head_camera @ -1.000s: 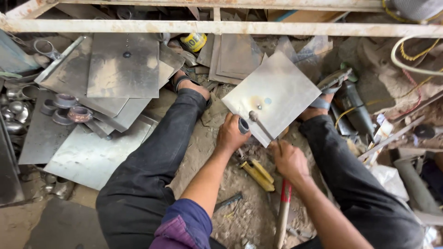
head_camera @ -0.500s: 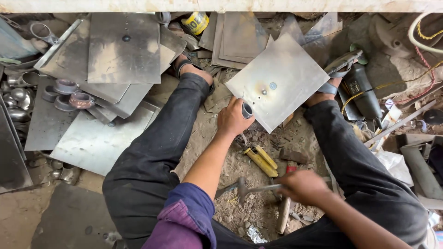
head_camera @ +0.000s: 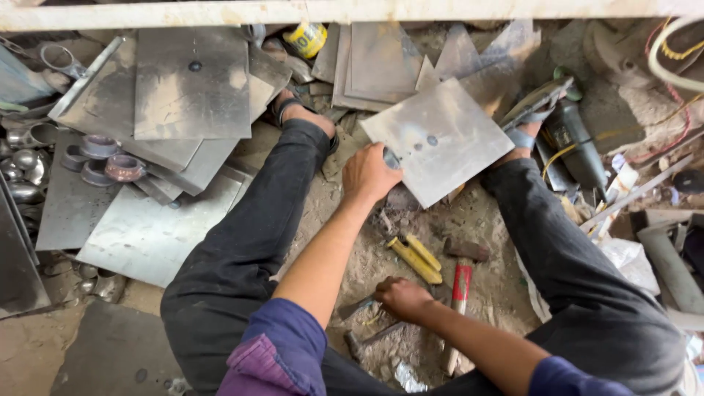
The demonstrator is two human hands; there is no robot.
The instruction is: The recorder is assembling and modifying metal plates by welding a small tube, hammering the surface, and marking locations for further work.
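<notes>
A square grey metal sheet (head_camera: 440,139) with small dark marks near its middle lies tilted on the dirt between my legs. My left hand (head_camera: 370,174) grips its left edge, fingers curled over the rim. My right hand (head_camera: 402,297) is low near my lap, closed over a small metal tool (head_camera: 359,306) lying on the dirt; what kind of tool is unclear. A hammer (head_camera: 460,275) with a red-banded wooden handle lies just right of that hand. Yellow-handled snips (head_camera: 415,258) rest on the ground between my two hands.
Stacked metal sheets (head_camera: 192,84) fill the left and far side. Metal rings and cups (head_camera: 110,158) sit at the far left. A yellow tin (head_camera: 306,38) stands at the back. An angle grinder (head_camera: 579,143) with cables lies right. A pale beam (head_camera: 352,10) crosses the top.
My right hand left the sheet and the punch it held there, dropped back toward my lap past the hammer, and closed on a small tool on the dirt. My left hand kept the sheet's edge.
</notes>
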